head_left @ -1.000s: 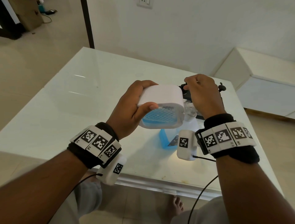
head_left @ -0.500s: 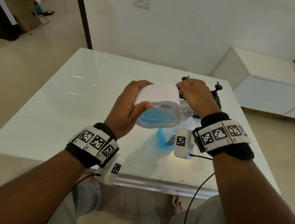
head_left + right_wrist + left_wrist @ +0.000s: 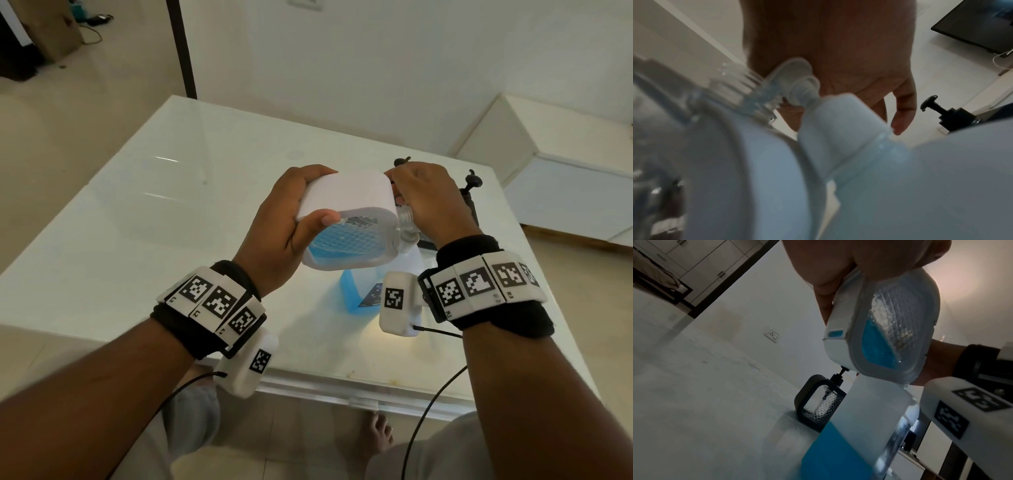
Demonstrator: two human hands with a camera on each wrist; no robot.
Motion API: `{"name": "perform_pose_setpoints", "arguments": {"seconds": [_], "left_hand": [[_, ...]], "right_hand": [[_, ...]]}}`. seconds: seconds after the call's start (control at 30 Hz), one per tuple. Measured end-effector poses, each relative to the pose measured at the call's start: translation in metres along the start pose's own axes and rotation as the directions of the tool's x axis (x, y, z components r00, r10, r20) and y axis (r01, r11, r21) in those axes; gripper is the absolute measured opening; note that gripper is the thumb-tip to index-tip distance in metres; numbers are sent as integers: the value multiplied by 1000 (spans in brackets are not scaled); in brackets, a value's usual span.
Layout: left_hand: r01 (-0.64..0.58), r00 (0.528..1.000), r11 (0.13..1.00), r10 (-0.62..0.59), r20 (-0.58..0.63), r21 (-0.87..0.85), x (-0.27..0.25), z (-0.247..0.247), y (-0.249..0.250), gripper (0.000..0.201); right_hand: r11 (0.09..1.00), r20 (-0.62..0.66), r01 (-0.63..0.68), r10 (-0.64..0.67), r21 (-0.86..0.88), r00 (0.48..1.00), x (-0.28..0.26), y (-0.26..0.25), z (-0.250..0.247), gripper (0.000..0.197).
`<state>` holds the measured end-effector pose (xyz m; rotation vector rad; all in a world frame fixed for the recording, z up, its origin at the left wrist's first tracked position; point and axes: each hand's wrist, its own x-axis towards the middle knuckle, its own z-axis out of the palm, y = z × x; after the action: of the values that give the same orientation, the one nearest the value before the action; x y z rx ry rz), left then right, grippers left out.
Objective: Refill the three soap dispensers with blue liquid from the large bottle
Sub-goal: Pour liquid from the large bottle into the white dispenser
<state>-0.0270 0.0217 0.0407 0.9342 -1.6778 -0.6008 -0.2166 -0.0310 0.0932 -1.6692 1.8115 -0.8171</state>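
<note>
My left hand grips a white soap dispenser tipped on its side above the table, with blue liquid pooled in its clear patterned window. My right hand is curled around the white pump at the dispenser's clear threaded neck. Directly below stands the large bottle, partly filled with blue liquid, its white ribbed cap on. A black dispenser with an almost empty window stands behind it. A second black pump shows past my right hand.
The glossy white table is bare across its left half. Its front edge runs just under my wrists. A low white cabinet stands to the right of the table, against the wall.
Hardly anything differs: both hands keep their hold, and the tipped dispenser and my right hand have shifted only slightly over the large bottle.
</note>
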Motion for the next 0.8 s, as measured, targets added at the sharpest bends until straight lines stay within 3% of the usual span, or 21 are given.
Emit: {"name": "perform_pose_setpoints", "arguments": {"seconds": [0.13, 0.23, 0.37, 0.63, 0.8], "left_hand": [[29, 1000, 999, -29, 6, -31, 0, 1, 1, 81], [60, 998, 996, -59, 9, -69, 0, 1, 2, 73], [116, 993, 991, -114, 24, -72, 0, 2, 1, 60], [95, 995, 994, -93, 34, -53, -1, 1, 0, 59], [79, 997, 996, -77, 29, -47, -1, 0, 0, 59]], "right_hand": [[999, 22, -30, 29, 36, 999, 0, 2, 0, 26], [995, -1, -29, 29, 99, 1000, 2, 4, 0, 37], [984, -44, -52, 60, 169, 997, 4, 1, -2, 35], [989, -39, -55, 61, 135, 997, 5, -4, -7, 29], [997, -38, -76, 77, 30, 996, -1, -3, -2, 38]]}}
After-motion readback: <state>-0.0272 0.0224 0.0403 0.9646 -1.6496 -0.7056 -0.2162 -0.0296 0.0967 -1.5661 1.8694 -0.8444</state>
